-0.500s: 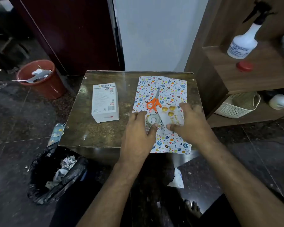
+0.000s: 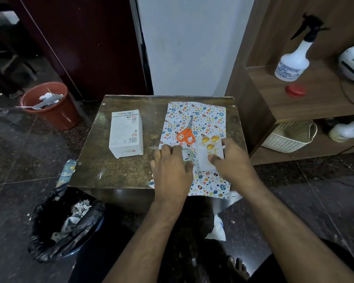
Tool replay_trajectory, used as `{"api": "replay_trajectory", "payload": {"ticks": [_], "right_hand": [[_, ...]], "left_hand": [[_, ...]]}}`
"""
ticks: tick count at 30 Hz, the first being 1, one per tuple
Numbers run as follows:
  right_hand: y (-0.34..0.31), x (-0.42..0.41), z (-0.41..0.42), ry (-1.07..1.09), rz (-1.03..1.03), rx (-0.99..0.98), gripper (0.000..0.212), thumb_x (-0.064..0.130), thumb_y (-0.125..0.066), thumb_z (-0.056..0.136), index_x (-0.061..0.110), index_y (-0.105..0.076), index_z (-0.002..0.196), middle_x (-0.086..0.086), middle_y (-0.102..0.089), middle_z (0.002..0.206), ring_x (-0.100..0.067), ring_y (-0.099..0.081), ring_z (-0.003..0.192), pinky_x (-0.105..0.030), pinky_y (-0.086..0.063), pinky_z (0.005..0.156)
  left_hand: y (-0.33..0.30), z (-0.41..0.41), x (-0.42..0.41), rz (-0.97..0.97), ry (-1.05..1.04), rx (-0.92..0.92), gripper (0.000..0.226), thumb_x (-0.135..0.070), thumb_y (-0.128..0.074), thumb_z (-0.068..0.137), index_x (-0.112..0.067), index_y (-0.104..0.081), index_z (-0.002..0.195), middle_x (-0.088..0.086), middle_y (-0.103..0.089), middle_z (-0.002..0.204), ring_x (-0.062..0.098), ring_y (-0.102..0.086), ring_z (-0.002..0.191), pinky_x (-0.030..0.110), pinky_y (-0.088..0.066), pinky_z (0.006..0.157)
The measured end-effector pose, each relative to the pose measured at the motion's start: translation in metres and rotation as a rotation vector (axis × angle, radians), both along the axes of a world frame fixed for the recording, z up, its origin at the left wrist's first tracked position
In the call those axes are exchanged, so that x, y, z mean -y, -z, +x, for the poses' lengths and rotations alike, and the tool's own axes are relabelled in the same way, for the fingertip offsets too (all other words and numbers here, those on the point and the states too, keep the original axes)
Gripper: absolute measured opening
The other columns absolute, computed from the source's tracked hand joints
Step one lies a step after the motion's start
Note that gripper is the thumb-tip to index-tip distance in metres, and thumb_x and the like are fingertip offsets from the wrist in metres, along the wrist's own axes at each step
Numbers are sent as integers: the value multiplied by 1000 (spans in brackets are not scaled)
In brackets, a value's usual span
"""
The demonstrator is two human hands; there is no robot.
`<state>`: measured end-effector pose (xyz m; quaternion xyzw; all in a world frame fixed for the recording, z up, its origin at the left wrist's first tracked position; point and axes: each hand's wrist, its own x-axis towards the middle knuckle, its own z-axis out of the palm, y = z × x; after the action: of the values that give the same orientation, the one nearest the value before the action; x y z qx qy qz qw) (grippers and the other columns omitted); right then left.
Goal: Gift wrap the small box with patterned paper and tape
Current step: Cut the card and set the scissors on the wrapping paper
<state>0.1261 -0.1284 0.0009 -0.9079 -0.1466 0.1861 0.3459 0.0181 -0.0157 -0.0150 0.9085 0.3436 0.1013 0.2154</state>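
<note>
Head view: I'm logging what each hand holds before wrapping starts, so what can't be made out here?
- Tape roll: its near part is covered by the left hand, so the grip is unclear.
- White card: right hand covers its right side; its yellow lettering is too small.
- White box: fine print too small.
- Patterned paper: both hands hide its middle.

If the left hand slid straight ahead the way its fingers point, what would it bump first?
Probably the clear tape roll right at the left hand's fingertips; past that, the orange scissors, though depth is hard to judge.
</note>
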Motion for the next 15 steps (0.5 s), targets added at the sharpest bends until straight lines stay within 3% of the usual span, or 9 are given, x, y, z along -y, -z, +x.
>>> {"api": "replay_trajectory", "payload": {"ticks": [2, 5, 9, 11, 15], "right_hand": [[-2, 3, 3, 6, 68, 52, 18, 26, -65, 98, 14, -66, 111, -4, -73, 107, -28, -67, 100, -44, -56, 85], [-5, 3, 3, 54, 265, -76, 27, 36, -66, 96, 10, -71, 97, -10, -76, 94, -34, -71, 90, -50, -60, 80], [-8, -1, 3, 126, 472, -415, 20, 30, -68, 99, 11, -75, 100, -8, -79, 104, -30, -73, 101, -38, -57, 88], [-9, -4, 3, 123, 522, -476, 14, 23, -67, 101, 13, -75, 102, -5, -79, 103, -20, -75, 95, -32, -60, 82], [-10, -6, 2, 131, 589, -508, 16, 18, -65, 102, 6, -71, 111, -7, -79, 97, -15, -77, 81, -29, -63, 67]], "left_hand": [[0, 2, 1, 3, -14, 7, 43, -39, -66, 95, -19, -58, 133, 4, -55, 130, 27, -42, 128, 41, -34, 103], [-3, 4, -1, -21, -1, 40, 42, -39, -69, 92, -19, -60, 128, 2, -57, 127, 26, -45, 124, 39, -33, 101], [-6, 4, -2, -13, 60, 137, 43, -31, -74, 87, -21, -63, 128, -2, -63, 123, 23, -52, 120, 36, -31, 96], [-6, 4, -2, -2, 72, 172, 43, -30, -76, 85, -23, -65, 126, -4, -65, 120, 21, -54, 116, 35, -31, 95], [-7, 6, 0, -25, 79, 250, 46, -31, -78, 84, -23, -63, 127, -7, -67, 117, 19, -57, 113, 34, -34, 93]]}}
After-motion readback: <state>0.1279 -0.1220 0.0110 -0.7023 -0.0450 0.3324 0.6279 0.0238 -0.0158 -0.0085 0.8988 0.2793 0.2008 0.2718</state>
